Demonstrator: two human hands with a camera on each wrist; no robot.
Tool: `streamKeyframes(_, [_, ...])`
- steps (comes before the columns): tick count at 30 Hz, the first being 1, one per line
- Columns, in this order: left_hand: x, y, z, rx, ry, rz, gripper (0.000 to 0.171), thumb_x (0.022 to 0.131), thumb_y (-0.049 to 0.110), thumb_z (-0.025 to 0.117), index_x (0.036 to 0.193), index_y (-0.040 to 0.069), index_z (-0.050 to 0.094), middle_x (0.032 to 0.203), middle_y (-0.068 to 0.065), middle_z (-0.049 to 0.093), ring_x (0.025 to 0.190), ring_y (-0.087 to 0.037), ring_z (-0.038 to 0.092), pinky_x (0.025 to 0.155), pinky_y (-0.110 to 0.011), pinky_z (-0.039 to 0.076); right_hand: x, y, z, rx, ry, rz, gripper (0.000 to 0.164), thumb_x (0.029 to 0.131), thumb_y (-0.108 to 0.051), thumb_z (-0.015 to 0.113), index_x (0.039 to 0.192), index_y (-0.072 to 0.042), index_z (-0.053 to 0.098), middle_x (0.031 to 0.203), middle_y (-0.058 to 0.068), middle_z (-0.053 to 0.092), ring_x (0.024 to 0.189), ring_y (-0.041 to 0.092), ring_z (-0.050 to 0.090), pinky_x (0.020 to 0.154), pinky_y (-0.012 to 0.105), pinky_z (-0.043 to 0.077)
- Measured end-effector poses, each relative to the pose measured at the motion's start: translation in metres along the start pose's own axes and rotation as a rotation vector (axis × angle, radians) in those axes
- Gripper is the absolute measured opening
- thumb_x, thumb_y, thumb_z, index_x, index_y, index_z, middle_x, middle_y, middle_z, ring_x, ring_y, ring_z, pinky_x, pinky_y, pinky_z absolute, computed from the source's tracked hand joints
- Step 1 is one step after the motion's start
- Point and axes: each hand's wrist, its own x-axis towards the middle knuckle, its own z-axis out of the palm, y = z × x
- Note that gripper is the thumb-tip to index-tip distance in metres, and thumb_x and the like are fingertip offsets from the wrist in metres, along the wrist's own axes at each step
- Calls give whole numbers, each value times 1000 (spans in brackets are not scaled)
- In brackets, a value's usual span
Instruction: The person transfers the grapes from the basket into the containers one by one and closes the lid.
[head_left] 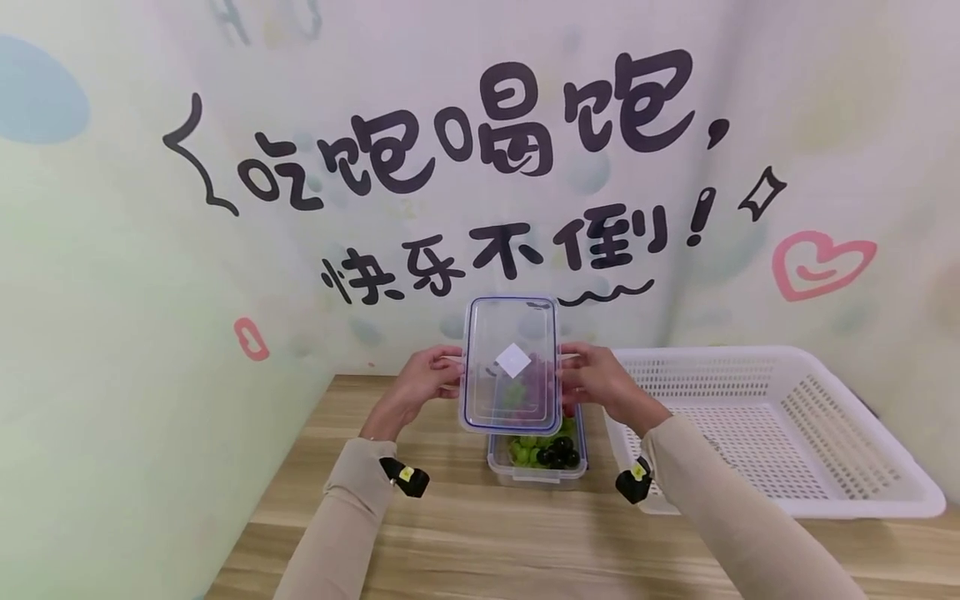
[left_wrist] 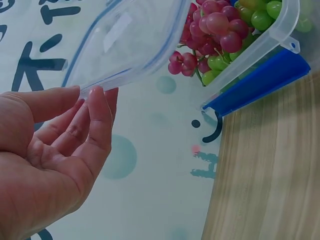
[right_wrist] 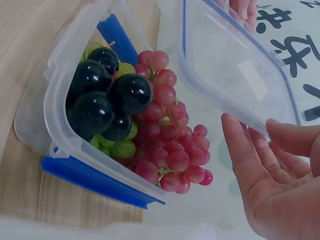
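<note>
Between both hands a clear plastic lid (head_left: 513,325) with a blue seal is held up, tilted, with a white diamond-shaped label on it. My left hand (head_left: 429,379) pinches its left edge between thumb and fingers. On the opposite edge, my right hand (head_left: 600,379) does the same. Below and partly behind the lid stands a clear food container (head_left: 525,477) with blue side flaps. It is filled with green grapes (head_left: 523,452), black grapes (head_left: 561,452) and red grapes (right_wrist: 167,145). The lid is apart from the container and hides much of it in the head view.
A white plastic basket (head_left: 817,508) with perforated sides stands on the wooden table (head_left: 450,542) at the right. Behind the table rises a pale wall (head_left: 420,67) with black lettering. Another wall (head_left: 112,375) borders the table on the left.
</note>
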Motion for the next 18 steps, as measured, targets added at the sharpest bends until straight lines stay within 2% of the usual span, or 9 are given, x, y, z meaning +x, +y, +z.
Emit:
streamKeyframes(4, [2, 5, 4, -7, 3, 30, 35, 98, 5, 59, 134, 2, 56, 113, -17, 70, 87, -18, 68, 86, -43, 58, -1, -2, -5, 17, 22, -30, 52, 98, 1, 56, 147, -7, 44, 130, 24, 58, 90, 20, 69, 85, 45, 58])
streamKeyframes(8, [4, 8, 8, -24, 9, 71, 34, 98, 3, 59, 132, 0, 56, 109, -17, 69, 84, -16, 67, 89, -48, 57, -2, -6, -11, 9, 52, -67, 51, 97, 3, 56, 146, -7, 46, 128, 25, 60, 96, 25, 69, 90, 50, 55])
streamKeyframes(12, [6, 12, 11, -36, 33, 103, 30, 96, 0, 60, 127, 0, 57, 105, -15, 69, 84, -15, 67, 85, -45, 59, -3, -11, -13, -9, 80, -84, 52, 96, 6, 54, 145, -8, 48, 127, 23, 61, 104, 27, 67, 90, 48, 56])
streamKeyframes(18, [9, 15, 17, -76, 70, 134, 30, 95, -2, 61, 125, 0, 58, 105, -15, 69, 86, -15, 66, 88, -48, 57, -2, -14, -17, 2, 116, -116, 54, 95, 9, 54, 146, -7, 48, 127, 23, 61, 103, 23, 67, 90, 45, 56])
